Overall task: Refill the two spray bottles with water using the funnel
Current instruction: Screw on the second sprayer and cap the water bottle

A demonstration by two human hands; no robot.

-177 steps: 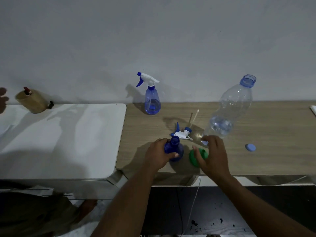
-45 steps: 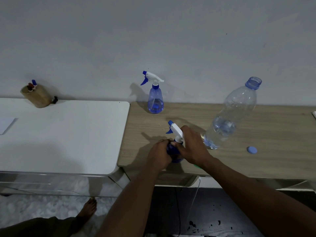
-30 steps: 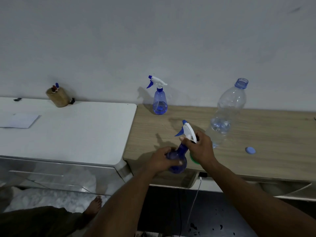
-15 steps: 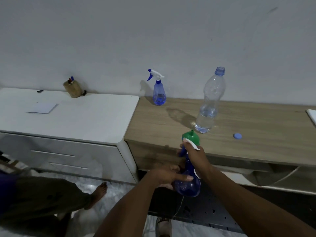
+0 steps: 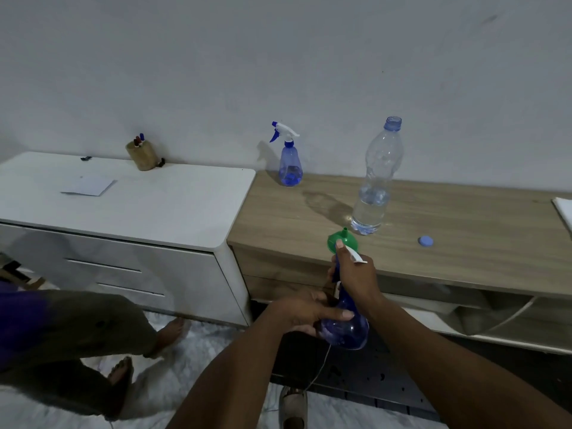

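Observation:
A blue spray bottle (image 5: 348,328) is held in the air below the front edge of the wooden cabinet top (image 5: 464,224). My left hand (image 5: 305,311) holds its round body. My right hand (image 5: 353,275) grips its neck and white trigger head. A green funnel (image 5: 342,239) lies on the wood near the front edge, just behind my right hand. The second blue spray bottle (image 5: 289,164) stands upright at the back by the wall. A clear uncapped water bottle (image 5: 376,181) stands to its right, with water in its lower part.
A blue bottle cap (image 5: 425,241) lies right of the water bottle. A white drawer unit (image 5: 130,199) to the left carries a sheet of paper (image 5: 88,186) and a pen holder (image 5: 142,154). Another person's legs and feet (image 5: 93,342) are on the floor at left.
The spray bottle has been lifted off the wooden top and brought down toward me, with its trigger head back on. The view pulled back from the cabinet.

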